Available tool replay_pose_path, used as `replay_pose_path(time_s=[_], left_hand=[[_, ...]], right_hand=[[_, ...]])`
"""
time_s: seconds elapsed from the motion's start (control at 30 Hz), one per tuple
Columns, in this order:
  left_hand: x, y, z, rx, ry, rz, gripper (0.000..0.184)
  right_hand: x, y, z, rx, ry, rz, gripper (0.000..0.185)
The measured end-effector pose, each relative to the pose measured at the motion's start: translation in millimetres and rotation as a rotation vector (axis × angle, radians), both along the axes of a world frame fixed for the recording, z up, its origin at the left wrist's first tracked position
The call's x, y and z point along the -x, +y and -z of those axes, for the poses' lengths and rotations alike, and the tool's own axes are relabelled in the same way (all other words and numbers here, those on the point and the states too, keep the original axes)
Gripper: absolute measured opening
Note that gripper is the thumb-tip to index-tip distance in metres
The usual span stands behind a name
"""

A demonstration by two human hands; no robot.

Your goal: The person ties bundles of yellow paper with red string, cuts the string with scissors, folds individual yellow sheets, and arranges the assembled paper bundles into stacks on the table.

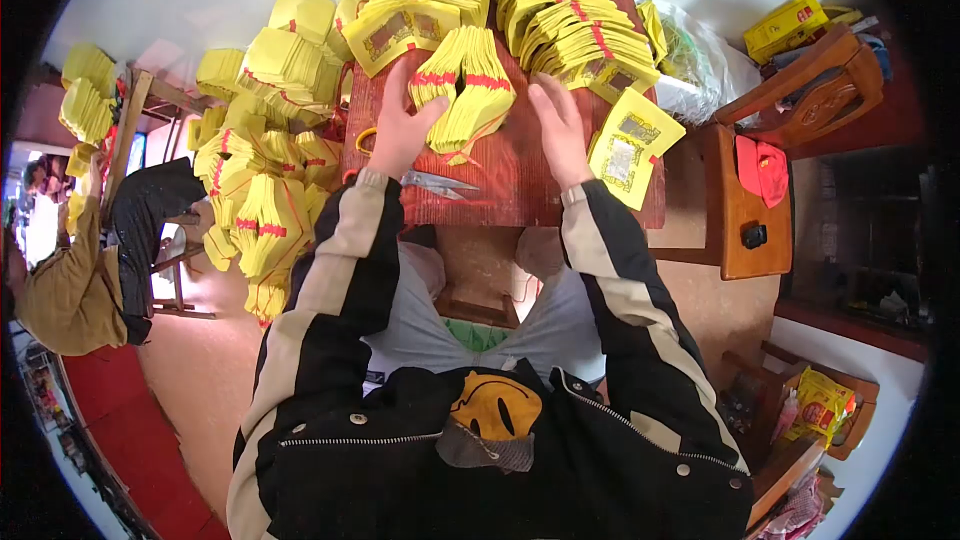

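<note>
On the red wooden table a bundle of folded yellow paper (470,55) with a red band stands fanned apart, a dark gap down its middle. My left hand (398,130) is at its left side, fingers stretched out and the thumb against or just over the paper's edge; exact contact is unclear. Apart from the bundle, on its right, my right hand (562,130) is held with fingers extended and nothing in it. Scissors (438,183) lie below the left hand, which hides part of them. Red string (478,202) trails near the blades.
Rows of yellow paper stacks (575,25) line the table's (520,205) back. A loose printed yellow sheet (635,150) rests at the right edge. More bundles (265,225) pile up on the left. A chair (735,230) holding a red cap (762,172) stands right; another person (75,285) sits far left.
</note>
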State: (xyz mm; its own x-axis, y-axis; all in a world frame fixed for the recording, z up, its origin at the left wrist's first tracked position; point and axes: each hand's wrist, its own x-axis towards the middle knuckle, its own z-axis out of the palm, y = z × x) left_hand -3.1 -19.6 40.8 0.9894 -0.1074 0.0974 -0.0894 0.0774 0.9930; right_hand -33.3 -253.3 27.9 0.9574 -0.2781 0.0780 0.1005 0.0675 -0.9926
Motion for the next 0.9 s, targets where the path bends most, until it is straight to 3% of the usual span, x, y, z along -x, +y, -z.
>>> replay_pose_path(time_s=[0.07,0.1,0.2,0.3,0.33,0.43,0.47,0.57,0.63,0.77,0.83,0.9], left_hand=[[17.2,-11.1,-15.3,0.091,-0.010,-0.098,0.105],[25.1,-14.7,-12.6,0.089,-0.011,-0.101,0.105],[41.0,-17.5,5.4,-0.362,-0.215,-0.119,0.122],[40.6,-18.2,8.3,-0.390,-0.241,-0.163,0.124],[37.8,-14.7,8.3,-0.378,-0.210,-0.171,0.111],[30.1,6.0,2.1,-0.353,-0.209,-0.057,0.098],[28.3,10.6,8.4,-0.297,-0.246,-0.073,0.091],[25.5,23.9,2.5,-0.199,-0.117,0.025,0.090],[24.0,26.7,14.7,-0.172,-0.102,0.018,0.091],[26.3,26.6,28.1,-0.151,0.027,-0.002,0.084],[26.1,28.7,29.8,-0.145,0.089,0.010,0.079],[24.5,28.8,23.5,-0.042,0.120,0.059,0.069]], right_hand=[[-14.7,4.6,-8.4,0.101,-0.014,-0.191,0.058],[-23.9,11.0,-2.0,0.100,-0.015,-0.194,0.058],[-35.7,43.6,18.9,0.098,-0.015,-0.226,0.065],[-38.2,67.7,30.3,0.063,-0.049,-0.110,0.061],[-35.0,71.2,29.2,0.063,-0.050,-0.107,0.061],[-14.4,70.6,28.9,0.007,-0.088,-0.060,0.058],[-6.0,63.5,28.6,0.100,-0.062,-0.025,0.057],[-0.6,49.7,16.9,0.239,-0.036,0.085,0.061],[-15.4,46.7,2.4,-0.034,-0.043,-0.055,0.063],[-50.6,48.4,-11.2,-0.146,-0.038,-0.065,0.060],[-69.2,41.6,-1.0,-0.386,0.102,-0.321,0.059],[-68.5,44.2,0.0,-0.384,0.092,-0.317,0.053]])
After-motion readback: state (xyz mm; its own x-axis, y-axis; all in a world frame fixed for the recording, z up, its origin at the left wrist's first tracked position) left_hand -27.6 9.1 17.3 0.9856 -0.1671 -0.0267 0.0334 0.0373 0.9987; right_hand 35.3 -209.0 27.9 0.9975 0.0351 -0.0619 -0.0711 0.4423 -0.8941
